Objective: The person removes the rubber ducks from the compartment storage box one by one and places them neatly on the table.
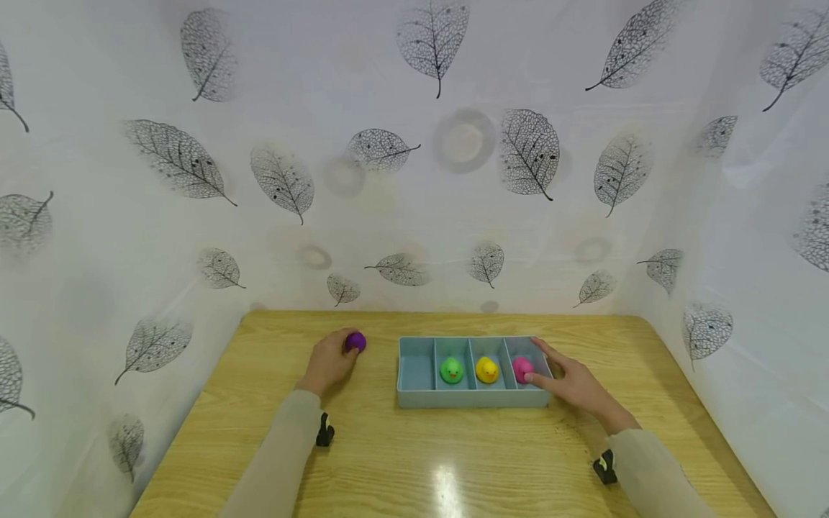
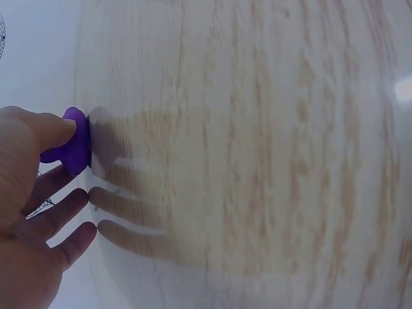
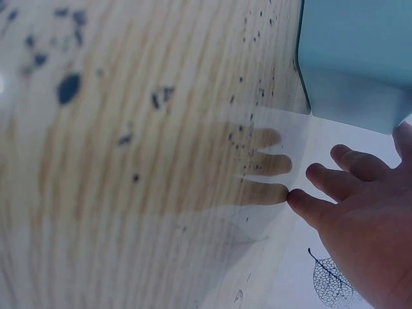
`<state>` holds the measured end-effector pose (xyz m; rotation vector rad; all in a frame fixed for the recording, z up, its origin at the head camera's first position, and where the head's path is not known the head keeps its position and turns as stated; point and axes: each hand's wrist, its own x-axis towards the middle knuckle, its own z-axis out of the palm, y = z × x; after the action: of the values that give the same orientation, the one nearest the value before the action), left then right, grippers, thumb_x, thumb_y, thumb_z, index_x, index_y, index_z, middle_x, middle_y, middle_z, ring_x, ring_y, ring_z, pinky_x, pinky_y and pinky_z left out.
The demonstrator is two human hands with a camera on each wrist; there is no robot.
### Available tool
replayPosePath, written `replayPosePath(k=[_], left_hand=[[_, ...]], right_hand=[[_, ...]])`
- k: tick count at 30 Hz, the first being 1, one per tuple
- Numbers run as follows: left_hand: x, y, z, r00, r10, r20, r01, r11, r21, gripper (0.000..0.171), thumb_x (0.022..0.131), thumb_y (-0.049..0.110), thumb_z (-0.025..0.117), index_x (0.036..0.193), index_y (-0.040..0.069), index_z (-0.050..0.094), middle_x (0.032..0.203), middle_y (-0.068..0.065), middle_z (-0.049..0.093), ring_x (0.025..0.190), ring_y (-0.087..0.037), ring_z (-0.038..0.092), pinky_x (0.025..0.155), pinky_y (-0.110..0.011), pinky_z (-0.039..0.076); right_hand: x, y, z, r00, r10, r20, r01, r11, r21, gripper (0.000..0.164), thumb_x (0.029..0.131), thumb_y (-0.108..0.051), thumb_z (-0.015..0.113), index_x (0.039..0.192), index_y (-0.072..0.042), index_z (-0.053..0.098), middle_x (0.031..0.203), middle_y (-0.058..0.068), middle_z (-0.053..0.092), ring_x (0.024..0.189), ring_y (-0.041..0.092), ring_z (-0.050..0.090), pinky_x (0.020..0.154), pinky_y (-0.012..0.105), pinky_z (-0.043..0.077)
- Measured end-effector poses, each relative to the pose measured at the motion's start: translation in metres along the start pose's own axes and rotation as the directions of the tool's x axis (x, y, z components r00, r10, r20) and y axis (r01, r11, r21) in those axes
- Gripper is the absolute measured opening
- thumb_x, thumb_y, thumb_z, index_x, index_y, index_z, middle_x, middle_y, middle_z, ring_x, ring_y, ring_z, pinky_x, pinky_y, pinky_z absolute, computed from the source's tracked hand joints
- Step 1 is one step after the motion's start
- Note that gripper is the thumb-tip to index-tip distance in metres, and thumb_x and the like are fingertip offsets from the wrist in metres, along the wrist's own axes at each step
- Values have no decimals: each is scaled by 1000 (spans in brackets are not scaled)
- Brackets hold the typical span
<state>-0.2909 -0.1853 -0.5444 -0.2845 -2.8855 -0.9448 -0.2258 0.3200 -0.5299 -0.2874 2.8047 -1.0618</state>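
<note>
Wood-grain tabletop [image 1: 388,464]: pale-blue plastic rectangular four-compartment tray [image 1: 473,398] right of centre, long side left-right. Compartments from left: 1st, nothing in it; 2nd, round green toy duck [image 1: 451,371]; 3rd, round yellow toy duck [image 1: 487,371]; 4th, round pink toy duck [image 1: 522,369]. Smooth purple rounded toy [image 1: 357,341] left of tray, apart from it, near table's back edge, in left hand [image 1: 328,362]. Right hand [image 1: 578,386] at tray's right end, thumb over pink duck's compartment; duck contact unclear. White leaf-print sheet [image 1: 401,216] behind table, also along both sides.
</note>
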Motion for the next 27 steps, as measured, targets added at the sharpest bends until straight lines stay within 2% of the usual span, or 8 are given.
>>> replayPosePath(k=[9, 14, 18, 24, 26, 27], left_hand=[[-1, -2, -1, 1000, 18, -14, -18, 1000, 11, 52, 97, 9, 73, 145, -1, 58, 138, -27, 66, 127, -46, 64, 113, -59, 49], [-3, -1, -4, 1000, -12, 2, 12, 1000, -22, 60, 96, 11, 73, 151, 2, 51, 131, -27, 67, 119, -42, 66, 109, -59, 52], [-2, 4, -9, 1000, -26, 12, 27, 999, -41, 67, 95, 10, 72, 156, 3, 45, 133, -26, 65, 121, -41, 64, 111, -58, 50], [0, 17, -18, 1000, 19, 9, -19, 1000, -16, 67, 95, 11, 72, 157, 5, 46, 152, -24, 56, 139, -45, 55, 118, -61, 43], [2, 23, -20, 999, 48, -2, -48, 999, 0, 66, 95, 13, 74, 156, 5, 48, 153, -23, 56, 139, -45, 55, 118, -61, 43], [2, 26, -21, 998, 67, -9, -67, 998, -1, 66, 94, 13, 74, 155, 5, 49, 152, -23, 57, 134, -45, 58, 115, -61, 46]], right_hand=[[1, -3, -1, 1000, 1, 0, -1, 1000, 1, 89, 99, -54, 68, 169, -23, 23, 169, 29, 29, 147, 57, 39, 109, 78, 40], [1, -2, -1, 1000, 9, 7, -9, 1000, 5, 90, 99, -54, 68, 170, -23, 23, 169, 29, 28, 148, 57, 38, 110, 77, 39], [2, 0, 0, 1000, 5, 1, -5, 1000, 3, 90, 99, -54, 69, 169, -23, 23, 169, 29, 29, 147, 57, 38, 110, 78, 39], [2, 1, 0, 1000, 0, -1, 0, 1000, 3, 89, 99, -54, 69, 169, -23, 24, 169, 29, 29, 148, 57, 38, 110, 78, 39], [2, 1, 0, 1000, -4, -1, 4, 1000, 8, 89, 99, -53, 69, 169, -23, 24, 169, 29, 29, 148, 57, 38, 110, 78, 39], [2, 1, 0, 1000, -5, -1, 5, 1000, 9, 89, 99, -53, 69, 169, -23, 24, 169, 29, 29, 148, 57, 38, 109, 78, 39]])
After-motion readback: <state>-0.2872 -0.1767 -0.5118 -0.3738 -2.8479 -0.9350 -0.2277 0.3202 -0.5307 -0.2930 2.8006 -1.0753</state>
